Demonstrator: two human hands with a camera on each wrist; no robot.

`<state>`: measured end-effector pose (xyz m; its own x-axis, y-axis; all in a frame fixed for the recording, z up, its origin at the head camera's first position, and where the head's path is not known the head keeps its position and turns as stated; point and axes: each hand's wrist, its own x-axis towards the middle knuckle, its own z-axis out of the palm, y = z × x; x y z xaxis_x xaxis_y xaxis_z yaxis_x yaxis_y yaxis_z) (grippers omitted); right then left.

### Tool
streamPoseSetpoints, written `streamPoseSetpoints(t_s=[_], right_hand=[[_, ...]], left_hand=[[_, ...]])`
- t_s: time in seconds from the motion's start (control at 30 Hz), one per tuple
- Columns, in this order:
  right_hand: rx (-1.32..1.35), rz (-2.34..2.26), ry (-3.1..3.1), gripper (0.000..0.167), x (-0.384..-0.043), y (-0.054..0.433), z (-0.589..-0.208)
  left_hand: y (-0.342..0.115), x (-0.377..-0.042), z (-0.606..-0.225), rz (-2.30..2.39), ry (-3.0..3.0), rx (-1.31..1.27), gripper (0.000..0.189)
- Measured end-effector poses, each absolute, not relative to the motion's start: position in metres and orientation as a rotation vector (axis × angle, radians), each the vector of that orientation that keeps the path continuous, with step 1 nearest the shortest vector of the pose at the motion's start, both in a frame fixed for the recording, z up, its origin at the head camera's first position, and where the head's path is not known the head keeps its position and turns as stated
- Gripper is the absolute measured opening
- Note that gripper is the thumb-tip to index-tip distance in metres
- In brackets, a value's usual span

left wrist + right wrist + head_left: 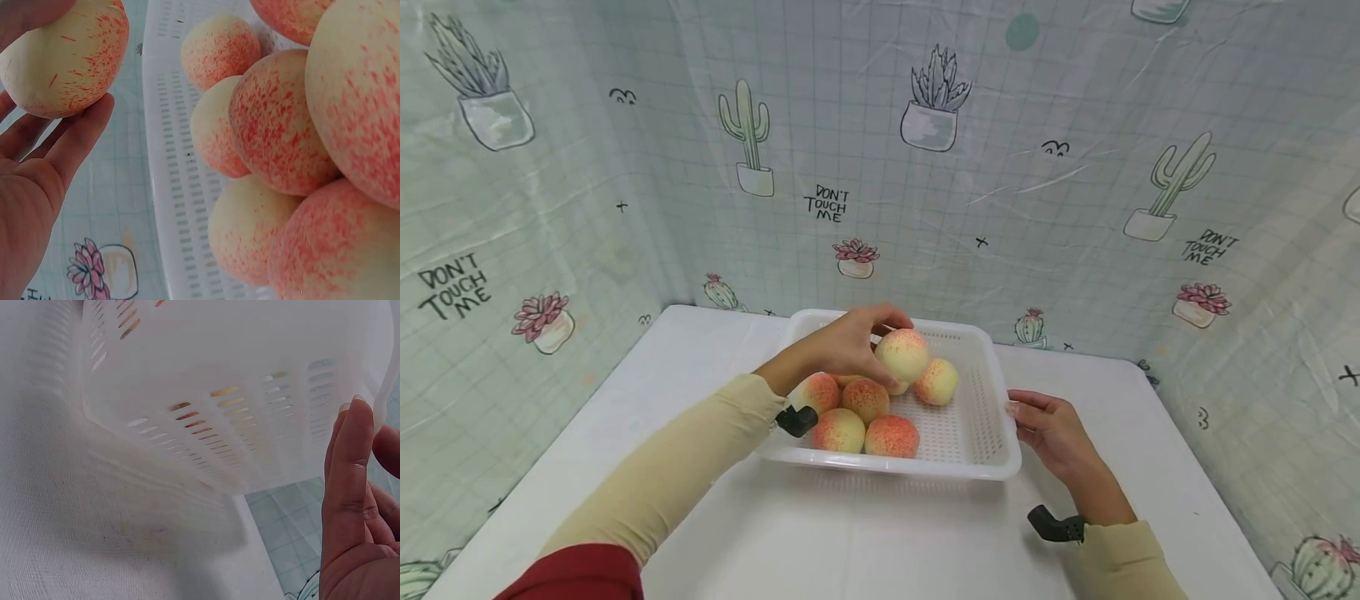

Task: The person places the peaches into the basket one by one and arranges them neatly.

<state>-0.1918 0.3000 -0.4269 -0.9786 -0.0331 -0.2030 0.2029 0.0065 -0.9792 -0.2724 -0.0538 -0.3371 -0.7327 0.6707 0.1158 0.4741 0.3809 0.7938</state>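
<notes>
My left hand [853, 342] grips a peach [902, 356], pale yellow with red speckles, above a white plastic basket [981, 400]. In the left wrist view, the thumb crosses the top of this peach [69, 62] and the fingers curl beneath it. Several other peaches [892, 437] sit in the basket, mostly in its left half; another peach [936, 382] lies near its back middle. My right hand [1054, 429] holds the basket's right rim. The right wrist view shows straight fingers [351, 462] along the slotted outer wall [219, 375], with the thumb partly cut off.
The basket stands on a white table [820, 542]. Behind and on both sides hangs a pale cloth [880, 208] printed with potted cacti and lettering. A black wrist device [1056, 525] is on the right wrist; another black device [796, 421] is on the left.
</notes>
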Motion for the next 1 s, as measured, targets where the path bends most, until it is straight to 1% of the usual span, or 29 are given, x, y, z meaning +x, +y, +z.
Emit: streamPoseSetpoints(t_s=[0.13, 0.3, 0.53, 0.63, 0.7, 0.87, 1.0], right_hand=[[0.167, -2.104, 2.094, 0.028, -0.192, 0.300, -0.426], [0.171, -2.103, 2.097, 0.028, -0.192, 0.300, -0.426], [0.224, -2.070, 2.123, 0.040, -0.191, 0.301, -0.424], [0.241, -2.050, 2.140, 0.043, -0.190, 0.301, -0.424], [0.245, -2.045, 2.151, 0.044, -0.190, 0.300, -0.425], [0.236, -2.039, 2.167, 0.044, -0.190, 0.300, -0.427], [0.214, -2.005, 2.190, 0.049, -0.191, 0.299, -0.426]], left_hand=[[-0.043, -0.272, -0.341, 1.231, 2.381, 1.041, 0.078], [-0.022, -0.269, -0.348, 1.071, 2.377, 1.108, 0.080], [0.019, -0.262, -0.361, 0.737, 2.382, 1.237, 0.074], [0.036, -0.259, -0.364, 0.598, 2.378, 1.254, 0.072], [0.044, -0.258, -0.365, 0.506, 2.373, 1.254, 0.067], [0.056, -0.257, -0.362, 0.435, 2.290, 1.247, 0.045], [0.053, -0.256, -0.360, 0.449, 2.264, 1.225, 0.037]])
